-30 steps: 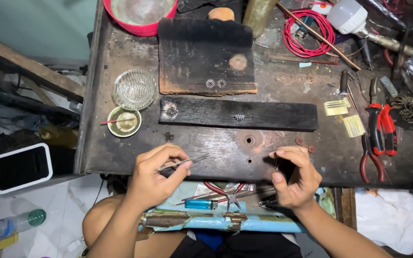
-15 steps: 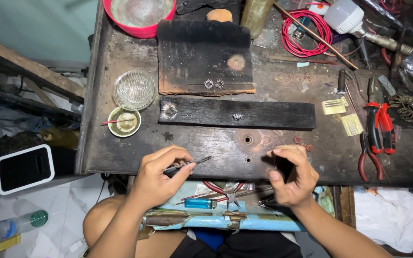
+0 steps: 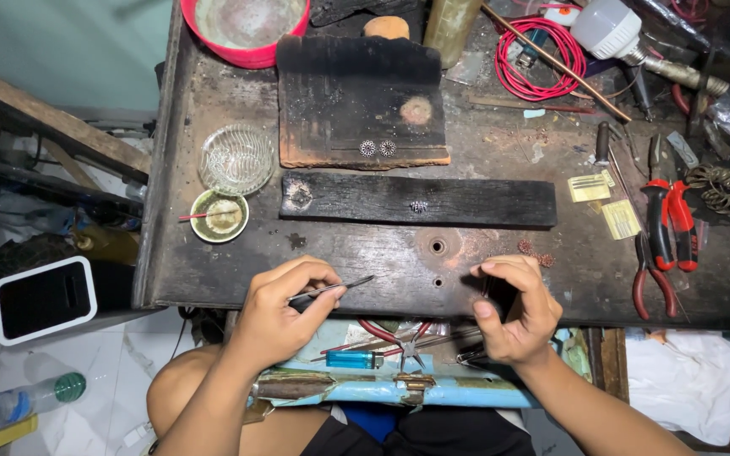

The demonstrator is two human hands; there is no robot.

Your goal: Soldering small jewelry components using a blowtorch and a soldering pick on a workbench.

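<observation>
Already two small round metal ornaments (image 3: 378, 149) lie on the charred block beyond the hands, and a third tiny piece (image 3: 418, 206) sits on the burnt plank. Left hand (image 3: 285, 308) pinches tweezers (image 3: 331, 291) shut-fingered; right hand (image 3: 513, 308) curls loosely, its contents hidden.

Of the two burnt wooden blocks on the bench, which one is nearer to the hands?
The long narrow charred block, lying crosswise just beyond the left hand and right hand. The wider, squarish block lies farther back, behind it.
</observation>
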